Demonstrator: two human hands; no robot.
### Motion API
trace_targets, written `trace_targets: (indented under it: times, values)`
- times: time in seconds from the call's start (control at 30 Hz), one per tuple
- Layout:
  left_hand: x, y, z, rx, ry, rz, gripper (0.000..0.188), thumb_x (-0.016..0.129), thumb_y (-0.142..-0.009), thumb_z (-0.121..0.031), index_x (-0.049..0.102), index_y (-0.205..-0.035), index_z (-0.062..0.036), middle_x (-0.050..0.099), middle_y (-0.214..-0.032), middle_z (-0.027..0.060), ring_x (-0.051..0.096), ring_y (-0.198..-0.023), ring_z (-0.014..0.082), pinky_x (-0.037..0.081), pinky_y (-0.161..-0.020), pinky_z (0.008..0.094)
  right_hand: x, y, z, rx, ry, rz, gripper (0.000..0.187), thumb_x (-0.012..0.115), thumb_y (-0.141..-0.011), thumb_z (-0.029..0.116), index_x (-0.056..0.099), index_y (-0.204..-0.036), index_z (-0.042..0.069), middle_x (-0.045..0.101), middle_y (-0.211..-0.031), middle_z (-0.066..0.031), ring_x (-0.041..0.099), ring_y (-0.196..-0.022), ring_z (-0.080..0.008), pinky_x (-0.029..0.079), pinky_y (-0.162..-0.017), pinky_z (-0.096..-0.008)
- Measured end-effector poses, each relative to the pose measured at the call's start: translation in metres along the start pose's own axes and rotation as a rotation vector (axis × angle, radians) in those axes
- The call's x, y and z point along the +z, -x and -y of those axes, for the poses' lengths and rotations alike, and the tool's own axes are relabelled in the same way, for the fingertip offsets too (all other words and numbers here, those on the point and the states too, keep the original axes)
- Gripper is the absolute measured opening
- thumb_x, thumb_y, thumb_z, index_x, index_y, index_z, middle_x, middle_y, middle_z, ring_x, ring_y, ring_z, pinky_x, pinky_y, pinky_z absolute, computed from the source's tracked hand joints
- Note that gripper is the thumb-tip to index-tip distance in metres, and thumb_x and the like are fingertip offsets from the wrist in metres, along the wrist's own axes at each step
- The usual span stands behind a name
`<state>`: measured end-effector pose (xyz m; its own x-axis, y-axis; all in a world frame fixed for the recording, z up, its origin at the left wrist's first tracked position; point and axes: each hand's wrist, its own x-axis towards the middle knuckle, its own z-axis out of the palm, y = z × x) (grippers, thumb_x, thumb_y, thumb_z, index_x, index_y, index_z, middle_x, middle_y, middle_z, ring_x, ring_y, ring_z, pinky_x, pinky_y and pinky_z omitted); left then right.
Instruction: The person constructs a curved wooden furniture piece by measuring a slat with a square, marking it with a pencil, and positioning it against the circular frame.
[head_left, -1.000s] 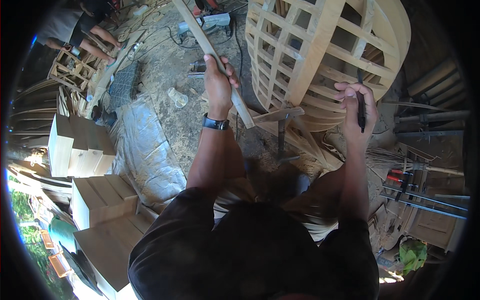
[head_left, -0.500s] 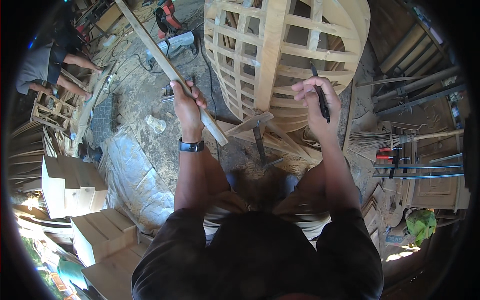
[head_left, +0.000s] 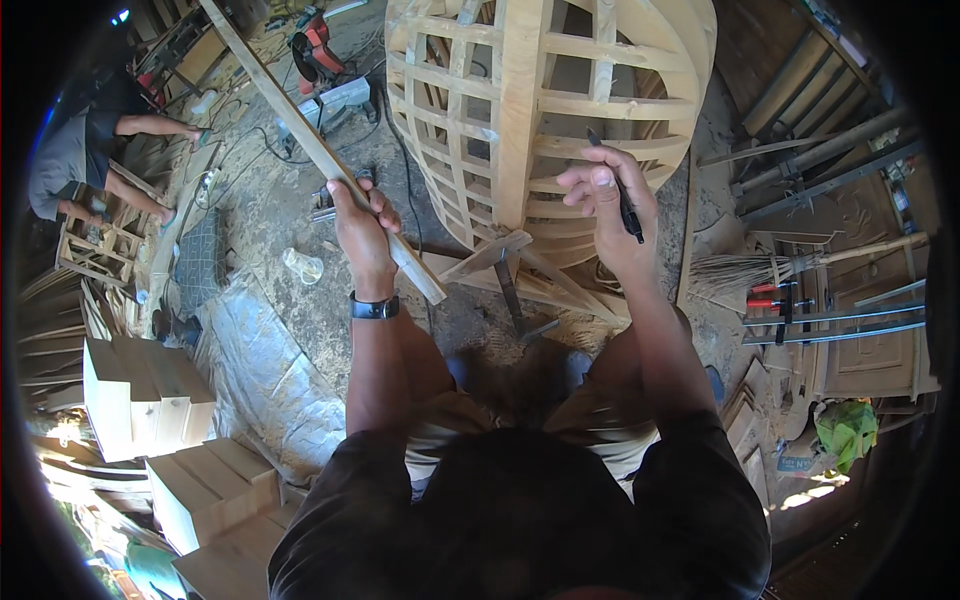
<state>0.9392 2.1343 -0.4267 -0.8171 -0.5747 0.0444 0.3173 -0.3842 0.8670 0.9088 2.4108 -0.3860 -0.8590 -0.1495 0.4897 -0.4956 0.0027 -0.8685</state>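
My left hand [head_left: 362,228] is closed round a long wooden strip [head_left: 285,108] near its lower end; the strip slants up and away to the far left. In my right hand [head_left: 622,215] a slim black pen [head_left: 628,208] lies between thumb and fingers, its upper end pointing away from me. Both hands are held up in front of a large curved wooden lattice frame [head_left: 515,110], built of crossing slats round a thick central rib. The right hand is nearest to the frame's slats and overlaps them in view, but contact cannot be made out.
A metal square [head_left: 508,290] leans at the frame's foot among wood pieces. A red and grey power saw [head_left: 318,60] stands beyond my left hand. Another person [head_left: 75,160] bends at far left. Wooden blocks [head_left: 150,385] are stacked at left; a twig broom [head_left: 740,270] lies at right.
The view has shifted slightly, so the frame sits further left in the picture. Both hands keep their holds on the strip and the pen, with little other movement.
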Motion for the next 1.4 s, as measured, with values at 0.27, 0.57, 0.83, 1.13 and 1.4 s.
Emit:
trace_targets:
  times: [0.27,0.57,0.83,1.13,1.4]
  values:
    - [0.003,0.001,0.0,-0.007,0.005,0.013,0.05,0.034,-0.104,-0.057,0.049,-0.096,-0.0102,0.039,-0.066,-0.0024,0.036,-0.05,0.0078,0.034,-0.046,0.0239,-0.001,0.001,0.0,-0.001,0.062,0.017,0.037,0.055,-0.103,0.028,0.051,-0.127,0.001,0.07,-0.092,-0.0102,0.063,-0.077,-0.0121,0.052,-0.073,-0.0278]
    - [0.004,0.002,0.001,-0.014,0.014,0.021,0.049,0.034,-0.104,-0.056,0.049,-0.096,-0.01,0.038,-0.068,-0.0023,0.036,-0.051,0.0077,0.034,-0.047,0.0235,-0.003,0.0,-0.01,-0.053,0.081,0.026,0.029,0.055,-0.101,0.017,0.052,-0.126,0.001,0.07,-0.091,-0.0093,0.066,-0.077,-0.0133,0.054,-0.072,-0.0288]
    - [0.004,0.003,0.001,-0.015,-0.01,0.014,0.049,0.034,-0.104,-0.056,0.049,-0.096,-0.0106,0.039,-0.067,-0.0022,0.036,-0.051,0.008,0.034,-0.047,0.0238,-0.002,-0.001,-0.009,-0.052,0.06,0.029,0.026,0.054,-0.101,0.012,0.053,-0.125,0.002,0.07,-0.091,-0.0096,0.064,-0.075,-0.0123,0.053,-0.071,-0.028]
    - [0.007,0.005,0.003,-0.017,-0.014,0.018,0.049,0.033,-0.104,-0.057,0.048,-0.096,-0.011,0.04,-0.068,-0.0022,0.036,-0.051,0.0081,0.034,-0.047,0.024,-0.005,0.0,-0.008,-0.086,0.081,0.023,0.026,0.054,-0.099,0.007,0.053,-0.124,0.003,0.07,-0.093,-0.0097,0.062,-0.074,-0.0114,0.052,-0.072,-0.028]
    - [0.008,0.004,0.002,-0.02,-0.02,0.019,0.049,0.033,-0.104,-0.056,0.049,-0.096,-0.0113,0.04,-0.067,-0.0025,0.037,-0.051,0.0076,0.034,-0.047,0.0233,-0.003,0.0,-0.005,-0.067,0.096,0.025,0.027,0.055,-0.099,0.009,0.053,-0.125,0.002,0.07,-0.093,-0.012,0.062,-0.074,-0.0127,0.052,-0.072,-0.028]
